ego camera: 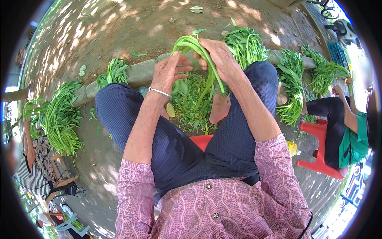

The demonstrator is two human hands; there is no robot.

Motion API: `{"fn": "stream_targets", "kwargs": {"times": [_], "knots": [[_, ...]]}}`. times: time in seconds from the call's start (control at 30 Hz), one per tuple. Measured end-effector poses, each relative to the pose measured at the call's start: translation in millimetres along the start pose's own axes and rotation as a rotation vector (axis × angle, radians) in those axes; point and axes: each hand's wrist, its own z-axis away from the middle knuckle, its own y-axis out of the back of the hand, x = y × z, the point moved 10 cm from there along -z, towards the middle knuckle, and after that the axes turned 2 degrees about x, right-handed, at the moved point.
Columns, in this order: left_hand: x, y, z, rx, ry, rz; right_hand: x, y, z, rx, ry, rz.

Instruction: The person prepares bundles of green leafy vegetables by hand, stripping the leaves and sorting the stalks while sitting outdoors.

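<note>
A small bunch of long green leafy-vegetable stems (191, 43), probably water spinach, is gripped in my right hand (219, 58). The stems arch over to the left and their other ends hang down below the hand. My left hand (173, 68), with a metal bangle (160, 93) on its wrist, is beside the left end of the arch. Its fingers are spread, and the thumb tip is at the stems; whether it touches them is unclear. Under both hands, between my feet, lies a heap of plucked leaves and stem bits (191, 104).
A stone kerb (143, 71) runs ahead of my knees. Leafy bunches lean on it, one beyond my right knee (246, 44) and one by my left (115, 71). Larger bunches lie left (61, 119) and right (291, 86). Two seated people work at either side, one on a red stool (317, 143).
</note>
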Motion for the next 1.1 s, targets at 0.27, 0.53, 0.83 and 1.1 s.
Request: {"fn": "stream_targets", "kwargs": {"times": [0.27, 0.53, 0.83, 1.1], "knots": [[6, -4, -10, -0.067, 0.044, 0.443, -21, -28, 27, 0.022, 0.377, 0.489], [5, -2, -12, -0.216, 0.025, 0.52, 10, -49, 40, -0.085, 0.365, 0.522], [-9, 16, -15, -0.125, 0.126, 0.444, 51, -49, 34, -0.3, -0.057, 0.151], [-3, 22, -16, -0.083, 0.046, 0.392, 23, -44, 37, -0.079, 0.335, 0.616]]}}
